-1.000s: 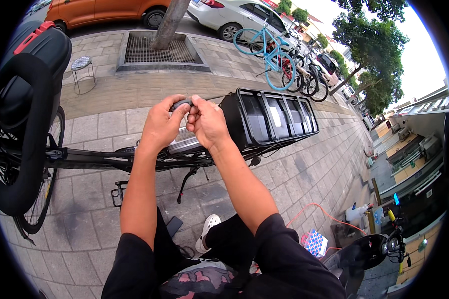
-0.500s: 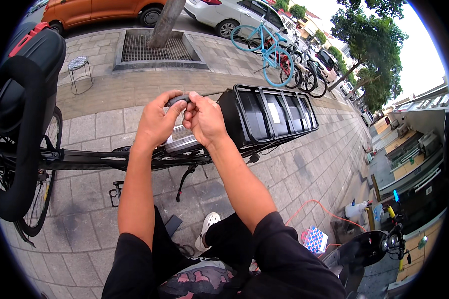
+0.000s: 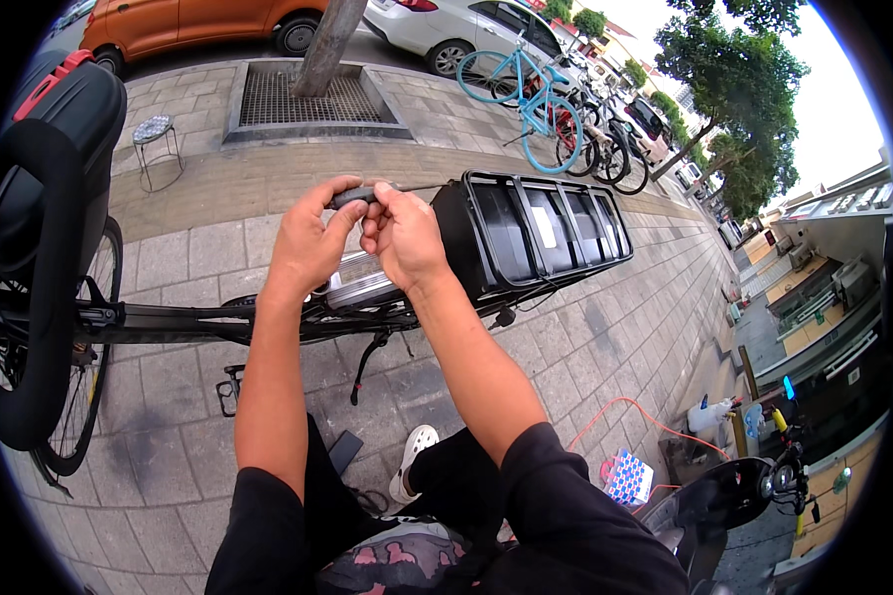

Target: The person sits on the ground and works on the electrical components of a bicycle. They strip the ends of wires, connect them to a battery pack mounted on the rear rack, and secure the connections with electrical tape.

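Note:
My left hand (image 3: 306, 241) and my right hand (image 3: 410, 238) meet above a black bike frame (image 3: 184, 319). Between their fingertips they pinch a dark cable connector (image 3: 354, 197) from both sides. A thin cable (image 3: 425, 186) runs from it toward the black battery case (image 3: 454, 223) under the rear rack (image 3: 546, 213). The fingers partly hide the connector, so I cannot tell whether its halves are joined. Below my hands a silver ribbed metal box (image 3: 360, 282) sits on the bike.
The handlebar and a black bag with a red handle (image 3: 60, 84) fill the left. A small stool (image 3: 154, 129) and a grated tree pit (image 3: 308, 99) stand beyond. Parked bicycles (image 3: 536, 109) are at the back. Lower right are an orange cord (image 3: 620, 402) and a motorbike (image 3: 734, 496).
More of the connector shows between my fingertips. My hands stay almost in the same place, both still gripping it; the view has shifted slightly.

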Demonstrator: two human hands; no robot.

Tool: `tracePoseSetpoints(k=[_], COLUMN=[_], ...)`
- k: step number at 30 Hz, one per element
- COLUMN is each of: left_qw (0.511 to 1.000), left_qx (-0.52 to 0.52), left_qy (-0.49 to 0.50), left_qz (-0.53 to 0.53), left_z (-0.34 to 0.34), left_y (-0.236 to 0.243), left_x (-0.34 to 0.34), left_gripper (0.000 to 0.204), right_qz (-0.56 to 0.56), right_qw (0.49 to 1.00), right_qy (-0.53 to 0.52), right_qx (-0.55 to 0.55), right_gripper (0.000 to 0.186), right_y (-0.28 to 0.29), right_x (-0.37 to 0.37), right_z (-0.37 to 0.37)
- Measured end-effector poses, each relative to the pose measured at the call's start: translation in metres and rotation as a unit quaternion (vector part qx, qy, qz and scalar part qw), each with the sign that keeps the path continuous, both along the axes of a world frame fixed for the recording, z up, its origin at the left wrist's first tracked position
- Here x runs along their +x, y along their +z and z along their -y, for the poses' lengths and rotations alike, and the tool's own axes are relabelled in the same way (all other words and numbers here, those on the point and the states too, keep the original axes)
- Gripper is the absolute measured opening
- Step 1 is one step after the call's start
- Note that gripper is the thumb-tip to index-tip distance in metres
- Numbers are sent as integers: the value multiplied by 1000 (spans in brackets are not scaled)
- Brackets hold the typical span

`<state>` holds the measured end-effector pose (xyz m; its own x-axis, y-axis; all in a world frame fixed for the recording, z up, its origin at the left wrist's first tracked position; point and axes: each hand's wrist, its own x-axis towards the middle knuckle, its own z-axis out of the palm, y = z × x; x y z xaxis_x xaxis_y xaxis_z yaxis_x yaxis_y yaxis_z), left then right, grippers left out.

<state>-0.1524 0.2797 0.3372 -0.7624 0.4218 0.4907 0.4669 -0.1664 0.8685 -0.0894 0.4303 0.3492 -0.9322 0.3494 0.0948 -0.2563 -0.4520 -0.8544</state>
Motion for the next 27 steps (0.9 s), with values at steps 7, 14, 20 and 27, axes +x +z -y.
tracePoseSetpoints(k=[7,14,20,27], left_qw=[998,978,983,996], left_qx=[44,16,-70,-42], left_qy=[-3,115,131,74], left_qz=[-33,-172,-111,11], left_z=[9,-2,-12,-16], left_y=[4,9,5,8], left_x=[-11,-10,-15,-17], left_gripper=[34,22,39,63], right_qz=[-35,-65,8,16], right_qw=[999,998,992,997], right_qy=[15,-7,-125,-75], right_qx=[-31,-11,15,-14], right_gripper=[21,28,39,30], right_y=[10,5,2,12], right_x=[1,-8,-11,-3], right_z=[-3,4,19,14])
